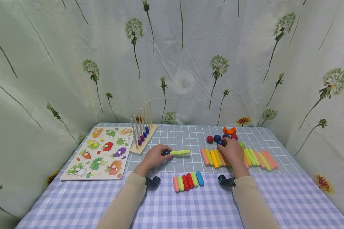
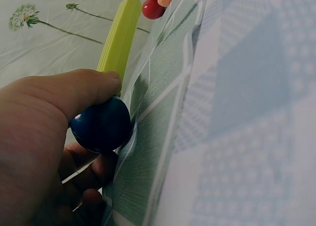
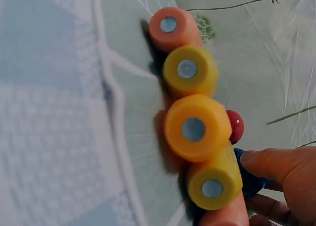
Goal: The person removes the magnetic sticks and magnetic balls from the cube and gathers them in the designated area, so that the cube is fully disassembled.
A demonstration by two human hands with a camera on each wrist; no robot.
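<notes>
My left hand (image 1: 155, 156) grips a dark blue ball (image 2: 101, 126) between thumb and fingers. A ribbed yellow-green rod (image 1: 180, 152) extends from that ball to the right, its near end beside the thumb in the left wrist view. Over a row of coloured rods, my right hand (image 1: 233, 152) pinches another dark blue ball (image 3: 253, 180), thumb on its near side. The row includes an orange-yellow rod (image 3: 200, 125) with a grey disc in its end. Part of the row is hidden under the right hand. Behind it are a red ball (image 1: 210, 139) and a blue ball (image 1: 217, 138).
Several short rods (image 1: 187, 182) lie on the checked cloth between my forearms. At left lies a vegetable puzzle board (image 1: 63, 176), beside a wooden peg stand (image 1: 135, 149) with beads. An orange curved piece (image 1: 230, 130) sits at the back, and a green ball (image 1: 242, 144) beside the right hand.
</notes>
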